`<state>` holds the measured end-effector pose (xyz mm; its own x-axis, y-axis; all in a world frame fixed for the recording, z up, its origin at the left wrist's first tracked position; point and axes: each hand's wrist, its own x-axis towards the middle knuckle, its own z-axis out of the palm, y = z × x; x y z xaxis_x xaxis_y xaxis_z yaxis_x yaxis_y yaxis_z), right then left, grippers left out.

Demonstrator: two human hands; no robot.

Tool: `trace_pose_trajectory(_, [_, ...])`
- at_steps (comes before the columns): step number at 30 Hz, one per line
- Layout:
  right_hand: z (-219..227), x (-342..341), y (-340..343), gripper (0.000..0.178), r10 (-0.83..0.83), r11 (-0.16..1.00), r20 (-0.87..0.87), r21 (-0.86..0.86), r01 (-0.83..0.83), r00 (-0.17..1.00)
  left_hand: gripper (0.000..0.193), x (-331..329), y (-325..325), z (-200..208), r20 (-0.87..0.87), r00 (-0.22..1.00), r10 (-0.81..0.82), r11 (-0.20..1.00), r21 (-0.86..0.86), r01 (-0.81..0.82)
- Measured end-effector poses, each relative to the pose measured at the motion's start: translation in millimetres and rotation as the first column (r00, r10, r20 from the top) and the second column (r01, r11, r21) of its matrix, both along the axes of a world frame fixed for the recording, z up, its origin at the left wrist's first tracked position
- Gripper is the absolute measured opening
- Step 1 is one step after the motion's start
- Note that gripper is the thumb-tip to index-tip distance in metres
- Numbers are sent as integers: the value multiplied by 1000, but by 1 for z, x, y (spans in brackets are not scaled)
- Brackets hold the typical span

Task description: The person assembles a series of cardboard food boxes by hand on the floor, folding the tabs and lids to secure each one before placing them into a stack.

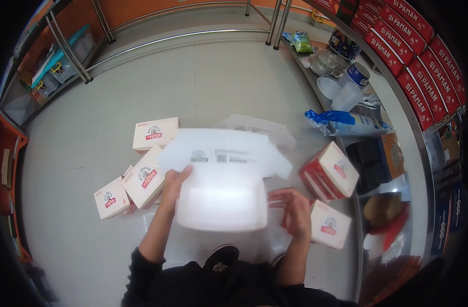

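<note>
In front of me is an unfolded white paper food box (222, 207), its lid flap spread upward and away, slightly blurred. My left hand (175, 185) grips the box at its left side, with the thumb over the inner face. Beside the right wall is my right hand (293, 207), fingers stretched toward the box; whether they touch it I cannot tell. Behind the lid lies a flat white box blank (264, 128). Closed boxes with printed lids stand on the left, among them a tilted box (146, 176) near my left hand. A closed box (330, 224) is close to my right hand.
A stack of red-sided boxes (337, 171) stands to the right. The metal shelf (316, 82) there bears stacked cups (354, 77) and a blue plastic packet (346, 123). Red cartons (423, 87) fill a higher level. Lidded bins (65, 66) sit far left. My shoe (222, 257) is below.
</note>
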<state>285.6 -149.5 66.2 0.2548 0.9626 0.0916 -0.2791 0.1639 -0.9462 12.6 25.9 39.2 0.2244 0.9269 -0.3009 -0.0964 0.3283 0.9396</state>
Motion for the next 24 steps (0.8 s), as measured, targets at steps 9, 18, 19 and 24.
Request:
trace_pose_trajectory(9, [-13, -19, 6, 77, 102, 994, -413, 68, -81, 905, 34, -1, -39, 13, 203, 967, -155, 882, -413, 228])
trace_pose_trajectory(18, [-5, -27, 8, 42, 12, 951, 143, -307, 33, 990, 47, 10, -56, 12, 196, 927, -319, 830, -415, 373])
trace_pose_trajectory(19, [0, -34, 13, 37, -150, 929, 67, -333, 164, 986, 57, 12, -59, 16, 246, 912, -328, 840, -365, 401])
trace_pose_trajectory(24, [6, -40, 17, 52, -251, 814, 114, -512, 273, 961, 88, -8, -63, 8, 752, 394, -529, 800, 286, 528])
